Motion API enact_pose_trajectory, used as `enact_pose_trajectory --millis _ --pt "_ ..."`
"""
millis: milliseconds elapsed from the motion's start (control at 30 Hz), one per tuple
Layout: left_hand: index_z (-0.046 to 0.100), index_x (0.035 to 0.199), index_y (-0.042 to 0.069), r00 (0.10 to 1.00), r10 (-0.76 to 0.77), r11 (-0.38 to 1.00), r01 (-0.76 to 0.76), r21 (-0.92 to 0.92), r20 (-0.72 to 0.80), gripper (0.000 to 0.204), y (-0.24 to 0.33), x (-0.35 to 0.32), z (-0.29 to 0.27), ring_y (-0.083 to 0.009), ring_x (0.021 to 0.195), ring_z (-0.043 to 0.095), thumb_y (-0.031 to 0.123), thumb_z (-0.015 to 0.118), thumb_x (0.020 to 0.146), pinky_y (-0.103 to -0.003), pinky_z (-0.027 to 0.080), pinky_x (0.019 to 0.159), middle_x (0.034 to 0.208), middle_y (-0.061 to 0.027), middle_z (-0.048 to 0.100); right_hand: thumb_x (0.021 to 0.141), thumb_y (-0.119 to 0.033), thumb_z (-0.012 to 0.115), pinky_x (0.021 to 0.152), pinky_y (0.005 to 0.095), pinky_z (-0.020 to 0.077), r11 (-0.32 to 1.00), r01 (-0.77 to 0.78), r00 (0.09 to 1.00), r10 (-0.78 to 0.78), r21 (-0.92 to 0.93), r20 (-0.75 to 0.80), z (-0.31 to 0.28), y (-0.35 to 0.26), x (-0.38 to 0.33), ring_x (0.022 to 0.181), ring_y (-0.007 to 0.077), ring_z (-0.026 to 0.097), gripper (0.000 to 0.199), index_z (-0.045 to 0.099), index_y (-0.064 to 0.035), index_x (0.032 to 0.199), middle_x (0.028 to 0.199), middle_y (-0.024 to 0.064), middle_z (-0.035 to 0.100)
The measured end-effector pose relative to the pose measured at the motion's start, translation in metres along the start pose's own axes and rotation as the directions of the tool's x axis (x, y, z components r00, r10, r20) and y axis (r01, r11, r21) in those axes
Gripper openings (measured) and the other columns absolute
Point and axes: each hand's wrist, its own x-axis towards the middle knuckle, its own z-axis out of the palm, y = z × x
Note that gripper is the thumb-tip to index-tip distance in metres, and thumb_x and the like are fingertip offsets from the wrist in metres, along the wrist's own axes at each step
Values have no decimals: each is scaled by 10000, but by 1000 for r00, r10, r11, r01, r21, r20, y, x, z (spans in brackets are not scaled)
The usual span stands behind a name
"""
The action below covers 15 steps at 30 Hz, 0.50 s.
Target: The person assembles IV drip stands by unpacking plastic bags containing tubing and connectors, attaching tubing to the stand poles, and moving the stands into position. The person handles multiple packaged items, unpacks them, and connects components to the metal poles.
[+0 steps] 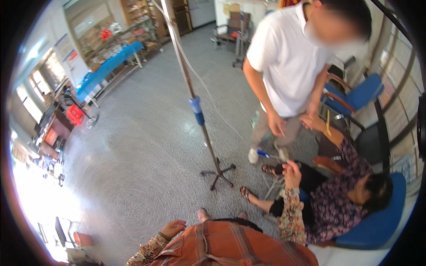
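1. Head view: pinching a slender blue-ended stick [263, 153] narrowly in the right hand [291, 174] — out near a seated person [330, 197].
2. Letting the left hand [173, 228] hang slack, fingers loosely extended, beside an orange plaid garment [226, 244].
3. Facing a wheeled drip stand [206, 136] — left of a white-shirted person [288, 66].

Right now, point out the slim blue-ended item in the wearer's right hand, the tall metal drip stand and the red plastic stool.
Slim blue-ended item [263, 153]: head view, on its blue end.
Tall metal drip stand [196, 107]: head view, on its pole's blue collar.
Red plastic stool [74, 114]: head view, on its side.
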Motion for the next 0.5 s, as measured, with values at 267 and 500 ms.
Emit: enact_pose_trajectory --millis 267,500 --pt "486 1057 13 988 127 980 -139 145 94 319 -13 3 4 -143 913 520 184 555 797 -276 427 780 1001 -84 549 869 -129 419 543 183 403 987 54 998 -59 -153 -27 24 -29 0 590 62 472 198 538 -4 968 825 55 565" --pt "506 1055 30 994 -7 926 -36 377 112 328 -32 -21 -17 -136 902 508 210 565 787 -290 411 772 977 -73 557 868 -127 426 549 184 400 981 16 998 -27 -193 -54 34 -37 0 588 58 472 194 538 -6 969 838 57 572"
